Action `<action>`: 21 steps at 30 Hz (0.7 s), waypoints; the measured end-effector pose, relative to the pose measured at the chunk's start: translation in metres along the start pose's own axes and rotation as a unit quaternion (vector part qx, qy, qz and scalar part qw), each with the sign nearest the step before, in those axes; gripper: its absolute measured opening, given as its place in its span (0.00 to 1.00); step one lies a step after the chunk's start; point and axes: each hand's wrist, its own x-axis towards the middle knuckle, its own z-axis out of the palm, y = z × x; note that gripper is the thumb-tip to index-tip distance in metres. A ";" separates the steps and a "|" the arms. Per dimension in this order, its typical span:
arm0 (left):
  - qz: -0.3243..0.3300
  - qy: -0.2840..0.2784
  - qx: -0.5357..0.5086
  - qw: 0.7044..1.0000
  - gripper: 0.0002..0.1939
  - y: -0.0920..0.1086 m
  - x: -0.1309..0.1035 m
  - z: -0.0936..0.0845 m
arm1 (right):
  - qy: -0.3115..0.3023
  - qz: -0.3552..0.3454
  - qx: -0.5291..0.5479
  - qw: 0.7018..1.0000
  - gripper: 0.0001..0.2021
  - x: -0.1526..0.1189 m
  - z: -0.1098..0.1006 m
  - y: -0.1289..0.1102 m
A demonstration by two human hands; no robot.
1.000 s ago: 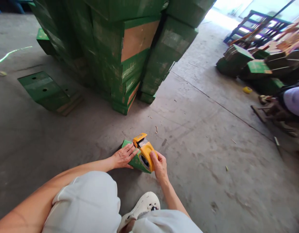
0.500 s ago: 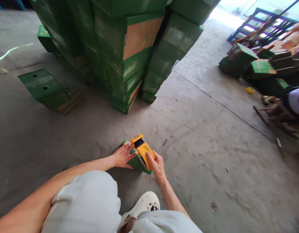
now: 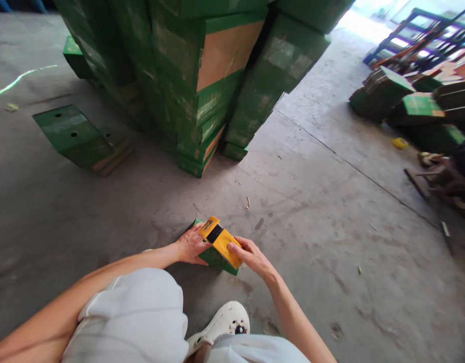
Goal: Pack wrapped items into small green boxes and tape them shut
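A small green cardboard box sits on the floor in front of my knees. My left hand lies against its left part with the fingers spread, some of them hidden behind a yellow tape dispenser. My right hand grips that dispenser from the right, its thumb on the upper face. The dispenser is held slanted over the box, its dark slot and front end by my left fingers. Whether it touches the box I cannot tell.
Tall stacks of green cartons rise just ahead. Another green box with holes stands on the floor at left. More green boxes and a blue rack are at far right. My white clog is close below.
The dispenser has turned flatter and its front end has shifted left and down, nearer my left hand. My right wrist has swung to the right. The view has shifted slightly.
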 end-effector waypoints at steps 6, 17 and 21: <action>-0.011 -0.001 -0.004 1.000 0.49 -0.001 -0.001 0.007 | -0.030 0.094 -0.061 0.993 0.16 0.011 0.019 -0.025; -0.020 -0.008 0.007 1.000 0.50 0.001 -0.001 0.008 | 0.056 0.118 -0.057 0.990 0.28 0.023 0.035 -0.014; -0.010 0.008 0.001 1.000 0.48 0.000 0.000 0.001 | 0.050 0.107 -0.020 0.993 0.31 0.016 0.025 -0.015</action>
